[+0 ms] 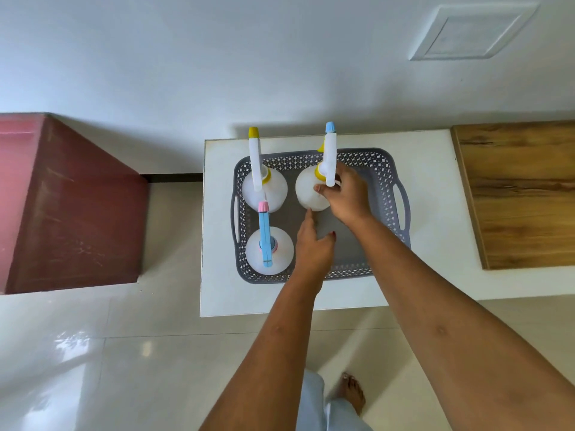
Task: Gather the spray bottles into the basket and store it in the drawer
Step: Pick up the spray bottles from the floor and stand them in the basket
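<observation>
So all three translucent white plastic spray bottles stand upright in our grey perforated plastic basket [289, 164] on the white table [435, 244]; yellow-tipped bottle [264, 194] back left, pink-tipped bottle [269, 253] with the blue head front left, blue-tipped bottle [308, 194] back right; our right hand [348, 194] grips that last one's neck; our left hand [314, 247] is loose, forefinger straight, touching its body.

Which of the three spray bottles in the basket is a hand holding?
The blue-tipped bottle at the far right: the right hand grips its white trigger; the yellow-tipped bottle and pink-tipped bottle stand untouched.
</observation>
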